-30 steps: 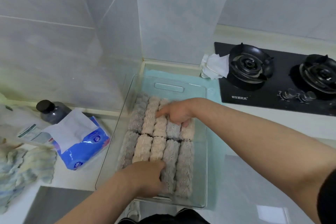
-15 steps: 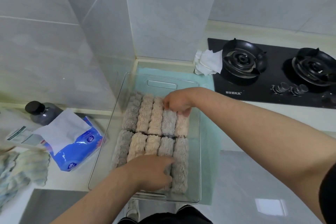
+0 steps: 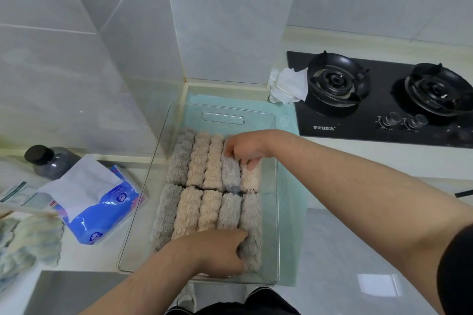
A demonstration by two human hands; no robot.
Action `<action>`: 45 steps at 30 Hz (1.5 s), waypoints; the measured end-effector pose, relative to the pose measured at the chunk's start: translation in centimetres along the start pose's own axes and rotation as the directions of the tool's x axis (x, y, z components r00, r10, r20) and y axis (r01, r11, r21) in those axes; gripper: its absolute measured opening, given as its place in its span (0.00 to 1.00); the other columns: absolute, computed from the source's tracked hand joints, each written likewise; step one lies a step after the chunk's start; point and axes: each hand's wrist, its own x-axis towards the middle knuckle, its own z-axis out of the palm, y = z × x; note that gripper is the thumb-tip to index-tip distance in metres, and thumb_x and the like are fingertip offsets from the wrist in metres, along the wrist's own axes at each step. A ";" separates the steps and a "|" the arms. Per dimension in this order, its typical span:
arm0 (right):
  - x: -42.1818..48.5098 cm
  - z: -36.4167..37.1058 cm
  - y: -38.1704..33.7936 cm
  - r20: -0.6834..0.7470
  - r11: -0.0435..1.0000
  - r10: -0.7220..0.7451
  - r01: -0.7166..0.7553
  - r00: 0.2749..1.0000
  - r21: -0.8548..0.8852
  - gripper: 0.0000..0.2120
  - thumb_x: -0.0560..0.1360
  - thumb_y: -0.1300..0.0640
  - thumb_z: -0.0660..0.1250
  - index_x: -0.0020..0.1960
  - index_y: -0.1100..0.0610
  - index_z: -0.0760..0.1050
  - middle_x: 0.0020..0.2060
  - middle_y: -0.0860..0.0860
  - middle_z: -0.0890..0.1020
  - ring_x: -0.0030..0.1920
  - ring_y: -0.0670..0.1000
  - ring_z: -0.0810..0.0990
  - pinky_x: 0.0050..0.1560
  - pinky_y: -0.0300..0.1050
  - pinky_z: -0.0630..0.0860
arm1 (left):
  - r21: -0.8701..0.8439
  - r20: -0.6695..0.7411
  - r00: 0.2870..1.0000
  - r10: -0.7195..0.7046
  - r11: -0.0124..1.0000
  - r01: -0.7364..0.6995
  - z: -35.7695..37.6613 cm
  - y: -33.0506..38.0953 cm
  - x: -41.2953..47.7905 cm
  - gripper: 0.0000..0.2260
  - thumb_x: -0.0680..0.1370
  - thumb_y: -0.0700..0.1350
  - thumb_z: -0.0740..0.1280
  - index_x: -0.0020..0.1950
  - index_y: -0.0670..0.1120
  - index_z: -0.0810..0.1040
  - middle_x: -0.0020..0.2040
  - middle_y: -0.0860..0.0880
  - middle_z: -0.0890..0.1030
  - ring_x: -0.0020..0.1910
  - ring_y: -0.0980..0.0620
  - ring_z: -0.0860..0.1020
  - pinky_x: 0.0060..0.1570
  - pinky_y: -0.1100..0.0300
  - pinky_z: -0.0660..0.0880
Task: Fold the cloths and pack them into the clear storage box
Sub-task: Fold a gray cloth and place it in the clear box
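1. The clear storage box (image 3: 222, 118) sits on the tabletop (image 3: 345, 250) in front of the person. Its far end is close to the tiled corner of the wall.
2. A pale green mat (image 3: 289, 186) lies under the box and shows along its right side and far end.
3. The folded cloths (image 3: 207, 202) are inside the box, in two rows of five, a far row and a near row. They lie side by side and touch one another. Some are grey and some beige. They fill the left and middle of the box, with a strip of bare floor along the right wall.
4. The left hand (image 3: 217, 253) rests on the near end of the near row. Its fingers (image 3: 238, 235) are curled, with the tips tucked in against the rightmost grey cloth.
5. The right hand (image 3: 243, 148) reaches in from the right over the far row. Its fingers (image 3: 230, 148) are bent down onto the far ends of the two rightmost cloths there, and the thumb presses on the beige one.
6. Left of the box lies a blue tissue pack (image 3: 102, 212) with a white sheet sticking out, and beyond it stands a dark bottle (image 3: 51, 161).
7. At the near left edge is a heap of loose cloths (image 3: 28, 240), blurred.
8. To the far right is a black stove (image 3: 384, 115) with two burners, and a crumpled white paper (image 3: 289, 85) touches its left edge.
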 end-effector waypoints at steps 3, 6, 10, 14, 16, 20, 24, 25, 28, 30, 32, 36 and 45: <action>0.2 -0.6 0.1 -0.056 1.000 0.006 -0.005 0.998 0.016 0.18 0.79 0.65 0.53 0.66 0.61 0.71 0.55 0.59 0.76 0.51 0.57 0.80 0.52 0.52 0.81 | -0.077 -0.040 0.999 0.009 0.997 -0.012 0.0 0.1 -0.2 0.27 0.75 0.54 0.62 0.73 0.54 0.61 0.56 0.50 0.76 0.56 0.49 0.74 0.55 0.54 0.70; 0.3 -0.9 -0.5 -0.170 0.999 0.009 -0.016 0.985 -0.039 0.15 0.78 0.64 0.59 0.63 0.65 0.73 0.43 0.57 0.77 0.41 0.58 0.80 0.47 0.56 0.80 | -0.153 -0.079 0.997 0.016 0.988 -0.028 0.1 0.5 -0.5 0.32 0.75 0.55 0.64 0.76 0.54 0.54 0.52 0.51 0.76 0.56 0.49 0.75 0.55 0.54 0.72; 0.5 -0.3 -1.2 -0.134 0.995 0.017 -0.030 0.991 -0.099 0.16 0.78 0.68 0.51 0.63 0.67 0.67 0.55 0.66 0.75 0.43 0.65 0.82 0.41 0.55 0.81 | -0.121 -0.069 0.997 0.043 0.991 -0.051 0.4 1.0 -0.6 0.36 0.76 0.53 0.62 0.78 0.58 0.45 0.60 0.48 0.76 0.58 0.47 0.75 0.56 0.56 0.70; 0.3 -0.5 -0.9 -0.119 0.995 -0.017 0.005 0.993 -0.098 0.20 0.76 0.70 0.51 0.67 0.64 0.67 0.50 0.62 0.74 0.40 0.59 0.77 0.40 0.51 0.79 | -0.159 -0.067 0.996 0.054 0.985 -0.064 0.3 0.9 -0.4 0.37 0.75 0.51 0.63 0.78 0.59 0.44 0.56 0.49 0.76 0.54 0.49 0.76 0.51 0.59 0.70; -0.2 -0.9 -0.9 -0.154 0.992 -0.022 0.003 0.988 -0.123 0.20 0.76 0.70 0.52 0.67 0.65 0.68 0.50 0.62 0.75 0.41 0.59 0.78 0.40 0.51 0.79 | -0.178 -0.068 0.995 0.070 0.981 -0.081 0.3 0.8 -0.2 0.37 0.75 0.52 0.63 0.78 0.60 0.45 0.57 0.49 0.76 0.54 0.49 0.75 0.50 0.60 0.68; -1.5 -0.9 -1.5 -0.193 0.980 0.024 -0.062 0.981 -0.191 0.17 0.79 0.68 0.52 0.66 0.69 0.69 0.57 0.60 0.75 0.47 0.55 0.77 0.30 0.39 0.74 | -0.180 -0.049 0.996 0.072 0.980 -0.080 0.3 1.1 0.5 0.36 0.77 0.53 0.62 0.79 0.56 0.44 0.73 0.48 0.67 0.65 0.50 0.70 0.57 0.63 0.64; -0.1 -0.3 -0.6 -0.117 0.971 0.042 -0.068 0.992 -0.228 0.19 0.78 0.69 0.51 0.68 0.70 0.66 0.63 0.65 0.73 0.55 0.64 0.79 0.52 0.58 0.81 | -0.178 -0.010 0.998 0.062 0.982 -0.063 -0.2 1.1 0.8 0.37 0.76 0.54 0.62 0.79 0.56 0.44 0.78 0.50 0.59 0.74 0.50 0.62 0.68 0.60 0.61; -0.1 -0.4 -0.6 -0.118 0.972 0.044 -0.070 0.992 -0.223 0.19 0.78 0.69 0.52 0.68 0.69 0.65 0.63 0.65 0.72 0.55 0.65 0.79 0.52 0.60 0.80 | -0.182 -0.006 0.998 0.060 0.981 -0.060 -0.3 1.1 0.6 0.36 0.76 0.54 0.62 0.79 0.57 0.45 0.78 0.51 0.59 0.74 0.50 0.62 0.69 0.59 0.61; -0.6 -0.9 -0.8 -0.148 0.968 0.001 -0.039 0.989 -0.249 0.20 0.77 0.69 0.53 0.67 0.67 0.68 0.62 0.64 0.74 0.55 0.63 0.79 0.53 0.58 0.80 | -0.170 -0.071 0.995 0.071 0.982 -0.082 -0.9 0.8 -0.5 0.23 0.77 0.53 0.62 0.72 0.56 0.65 0.63 0.50 0.75 0.61 0.49 0.73 0.59 0.56 0.69; -0.8 -1.1 -0.9 -0.154 0.950 -0.047 -0.004 0.987 -0.313 0.21 0.76 0.69 0.52 0.68 0.66 0.69 0.63 0.63 0.74 0.56 0.62 0.79 0.53 0.55 0.80 | -0.096 -0.130 0.989 0.064 0.992 -0.077 -1.1 0.2 -1.6 0.15 0.77 0.54 0.61 0.58 0.47 0.75 0.53 0.46 0.79 0.51 0.47 0.77 0.49 0.54 0.72; -1.0 -1.0 -0.9 -0.094 0.920 -0.075 0.033 0.993 -0.390 0.24 0.76 0.70 0.50 0.71 0.63 0.67 0.67 0.60 0.72 0.58 0.62 0.77 0.54 0.56 0.80 | 0.067 -0.106 0.994 0.015 0.998 -0.008 -1.2 -0.7 -2.6 0.16 0.76 0.55 0.59 0.53 0.45 0.76 0.52 0.45 0.80 0.51 0.45 0.77 0.49 0.53 0.73; -1.4 -1.1 -1.0 -0.027 0.889 -0.120 0.095 0.992 -0.449 0.30 0.76 0.70 0.49 0.76 0.55 0.62 0.72 0.57 0.67 0.58 0.59 0.75 0.54 0.54 0.80 | 0.162 -0.012 0.998 -0.064 0.985 0.065 -1.0 -1.8 -3.6 0.16 0.77 0.57 0.57 0.55 0.48 0.74 0.54 0.47 0.79 0.53 0.46 0.75 0.50 0.52 0.71; -1.2 -0.7 -1.3 -0.083 0.896 -0.121 0.073 0.989 -0.438 0.25 0.76 0.68 0.52 0.72 0.60 0.67 0.69 0.59 0.71 0.67 0.59 0.72 0.66 0.54 0.71 | 0.065 -0.126 0.989 -0.072 0.995 0.081 -0.3 -2.1 -3.1 0.17 0.77 0.59 0.58 0.61 0.52 0.72 0.58 0.49 0.75 0.56 0.49 0.72 0.51 0.54 0.70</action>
